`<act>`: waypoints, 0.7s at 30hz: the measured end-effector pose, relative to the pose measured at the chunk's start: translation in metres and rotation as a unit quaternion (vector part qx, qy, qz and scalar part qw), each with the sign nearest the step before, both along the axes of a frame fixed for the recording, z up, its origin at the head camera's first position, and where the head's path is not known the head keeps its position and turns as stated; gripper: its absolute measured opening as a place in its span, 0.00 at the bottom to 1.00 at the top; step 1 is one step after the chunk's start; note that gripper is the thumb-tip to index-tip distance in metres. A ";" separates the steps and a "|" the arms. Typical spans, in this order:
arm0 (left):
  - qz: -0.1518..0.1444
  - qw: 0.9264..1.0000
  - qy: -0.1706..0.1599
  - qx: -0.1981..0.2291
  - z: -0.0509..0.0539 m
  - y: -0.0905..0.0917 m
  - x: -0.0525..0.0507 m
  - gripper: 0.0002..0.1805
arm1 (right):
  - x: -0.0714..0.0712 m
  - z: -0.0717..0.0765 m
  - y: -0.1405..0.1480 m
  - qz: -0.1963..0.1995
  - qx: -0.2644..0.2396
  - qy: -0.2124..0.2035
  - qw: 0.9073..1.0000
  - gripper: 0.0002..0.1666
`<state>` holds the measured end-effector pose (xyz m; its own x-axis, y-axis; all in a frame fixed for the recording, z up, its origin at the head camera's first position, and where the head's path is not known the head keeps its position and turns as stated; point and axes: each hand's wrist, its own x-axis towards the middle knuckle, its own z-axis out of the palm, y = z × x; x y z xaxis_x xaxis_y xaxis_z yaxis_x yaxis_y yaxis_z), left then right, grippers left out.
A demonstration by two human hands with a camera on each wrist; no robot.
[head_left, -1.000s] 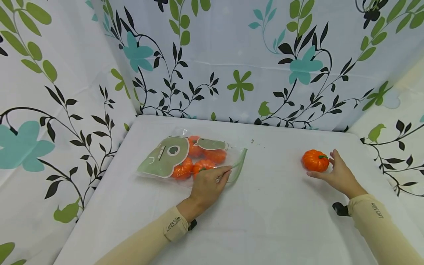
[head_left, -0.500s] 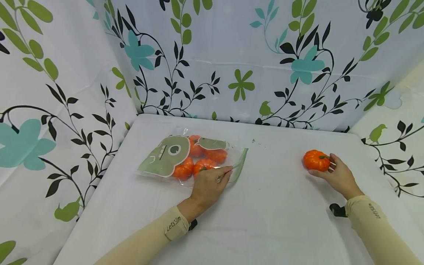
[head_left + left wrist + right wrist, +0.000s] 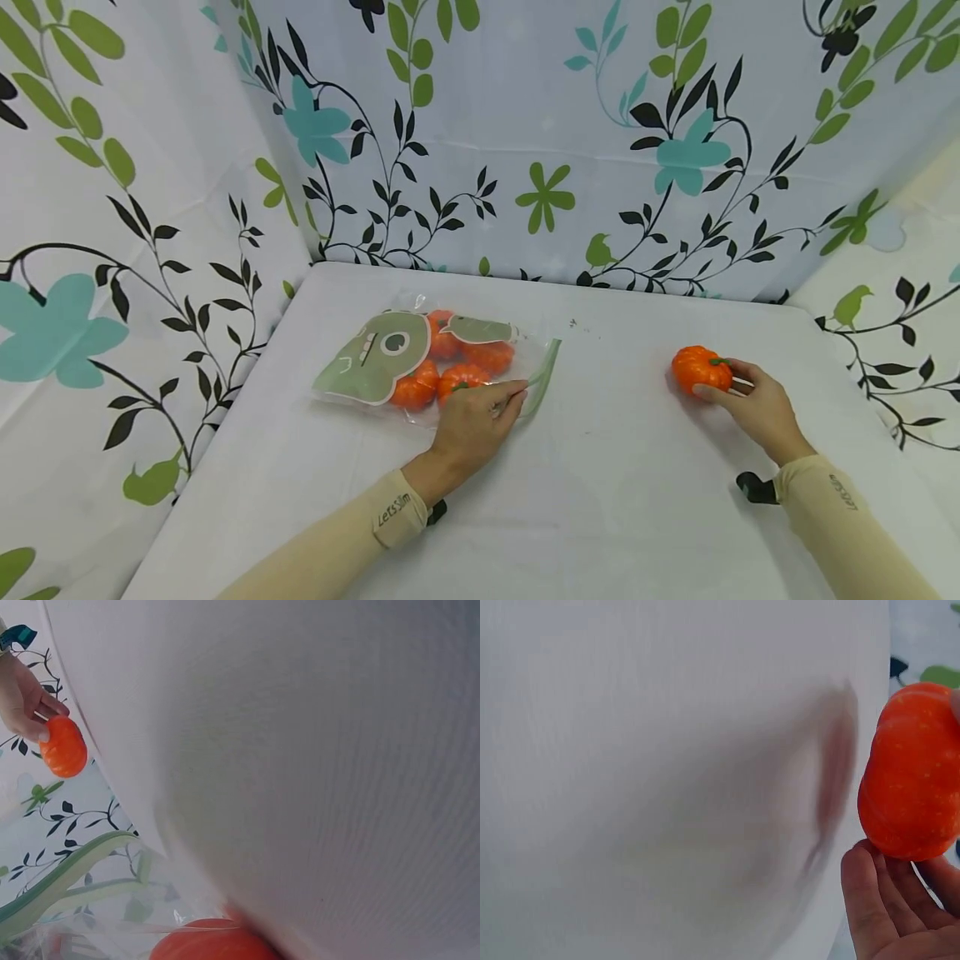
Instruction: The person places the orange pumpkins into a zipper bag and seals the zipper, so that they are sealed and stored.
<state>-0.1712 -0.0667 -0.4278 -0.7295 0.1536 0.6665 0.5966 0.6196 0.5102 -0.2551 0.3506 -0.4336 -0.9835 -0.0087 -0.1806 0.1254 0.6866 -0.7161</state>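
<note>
A clear zip bag point(image 3: 360, 371) with a green dinosaur print lies on the left half of the table, its green-edged mouth towards the right. Several small orange pumpkins point(image 3: 415, 386) show through the plastic. My left hand point(image 3: 471, 427) pinches the near side of the bag's mouth between thumb and fingers; the left wrist view shows the green edge point(image 3: 67, 874) standing apart as a gap. On the right, my right hand point(image 3: 765, 412) grips another orange pumpkin point(image 3: 697, 369) with a green stem. The right wrist view shows this pumpkin point(image 3: 911, 776) raised off the cloth, fingers beneath it.
A white cloth covers the table point(image 3: 600, 500). Floral curtains point(image 3: 480, 125) hang along the back and both sides. Small dark marks point(image 3: 573, 323) dot the cloth beyond the bag's mouth.
My right hand has closed its fingers round the pumpkin, lifted it and brought it slightly to the left. My left hand and the bag have stayed in place.
</note>
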 end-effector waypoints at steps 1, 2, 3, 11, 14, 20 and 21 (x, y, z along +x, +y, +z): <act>0.000 1.000 -0.001 0.000 0.000 0.000 0.000 0.10 | 0.002 0.001 -0.006 0.006 -0.002 -0.002 1.000 0.61; -0.001 1.000 -0.002 0.001 0.000 0.000 0.000 0.10 | 0.004 0.002 -0.012 0.014 -0.004 -0.002 1.000 0.60; -0.002 1.000 -0.003 0.002 -0.001 0.001 0.001 0.10 | 0.006 0.004 -0.019 0.022 -0.004 -0.001 1.000 0.60; -0.005 1.000 -0.002 0.009 -0.002 0.001 0.001 0.10 | 0.023 0.009 -0.085 0.111 -0.027 0.031 0.993 0.51; -0.002 1.000 0.005 0.009 -0.001 0.001 0.001 0.10 | 0.027 0.008 -0.113 0.139 -0.049 0.037 0.988 0.49; 0.005 1.000 0.015 0.006 0.000 0.001 0.001 0.10 | 0.034 0.005 -0.161 0.176 -0.093 0.049 0.979 0.46; 0.005 1.000 0.014 0.006 0.001 0.001 0.001 0.10 | 0.035 0.004 -0.168 0.182 -0.098 0.051 0.977 0.46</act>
<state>-0.1701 -0.0655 -0.4273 -0.7125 0.1385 0.6879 0.6046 0.6186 0.5017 -0.2200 0.1829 -0.4298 -0.9219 -0.3853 -0.0404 -0.1807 0.5201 -0.8348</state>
